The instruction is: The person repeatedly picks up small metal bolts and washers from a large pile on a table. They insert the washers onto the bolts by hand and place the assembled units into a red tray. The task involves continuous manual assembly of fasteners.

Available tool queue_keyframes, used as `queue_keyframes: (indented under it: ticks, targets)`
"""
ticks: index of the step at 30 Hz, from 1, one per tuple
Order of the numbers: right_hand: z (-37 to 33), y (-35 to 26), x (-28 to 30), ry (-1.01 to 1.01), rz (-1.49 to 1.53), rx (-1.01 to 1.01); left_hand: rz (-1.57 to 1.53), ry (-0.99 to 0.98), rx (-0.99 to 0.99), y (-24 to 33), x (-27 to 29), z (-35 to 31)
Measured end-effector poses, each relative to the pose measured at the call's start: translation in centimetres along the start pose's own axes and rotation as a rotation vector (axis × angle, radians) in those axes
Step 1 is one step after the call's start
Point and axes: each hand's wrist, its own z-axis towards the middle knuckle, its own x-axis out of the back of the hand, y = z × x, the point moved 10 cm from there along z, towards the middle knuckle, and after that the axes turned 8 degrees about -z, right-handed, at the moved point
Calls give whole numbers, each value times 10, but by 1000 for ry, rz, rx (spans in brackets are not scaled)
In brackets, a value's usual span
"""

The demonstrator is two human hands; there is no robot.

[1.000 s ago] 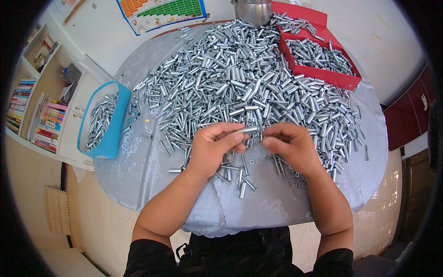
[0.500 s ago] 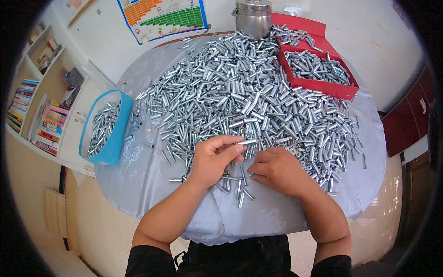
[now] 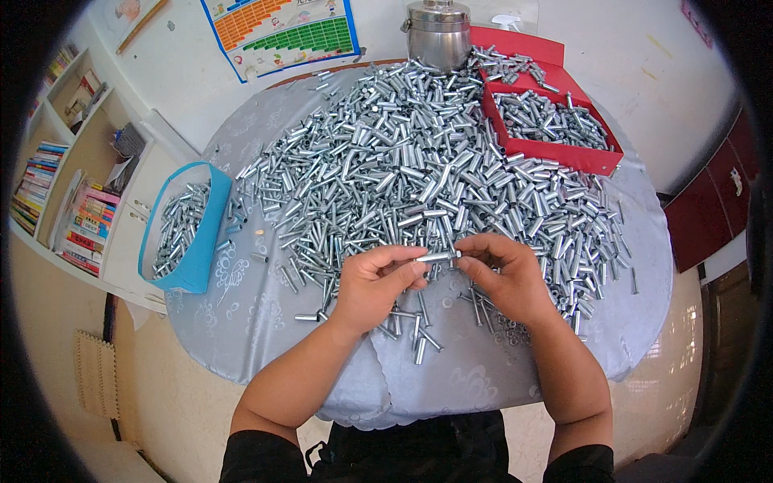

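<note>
Between thumb and fingers, my left hand pinches a shiny metal sleeve anchor, held level just above the tabletop. My right hand is closed at the anchor's right end, thumb and forefinger on its tip; any small part pinched there is too small to make out. Behind both hands spreads a big heap of silvery metal sleeves and bolts. Several loose bolts lie on the cloth between my forearms, and small nuts or washers sit beneath my right hand.
A blue fabric bin holding metal parts stands at the left of the round, grey-clothed table. Back right is an open red box full of similar pieces, beside a steel canister. A bookshelf stands left.
My right hand has risen from the tabletop to the anchor's right end. Nuts and bolts it covered now show. My left hand keeps its hold, slightly lower in view.
</note>
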Motion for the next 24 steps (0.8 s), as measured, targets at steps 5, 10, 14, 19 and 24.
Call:
queue_keyframes:
  ticks: [5, 10, 14, 19, 24]
  targets:
    - [0, 2, -2, -8, 21, -4, 31, -9, 11, 2, -4, -1]
    - [-1, 10, -7, -138, -149, -65, 41, -64, 5, 2, -8, -4]
    - [-1, 25, 3, -51, -117, -204, 20, -62, 22, 1, -9, -3]
    - [1, -13, 0, 49, -19, 128, -5, -37, 19, -1, -5, 0]
    - [-1, 16, -7, -184, -80, -73, 11, -31, 18, 2, -6, -3]
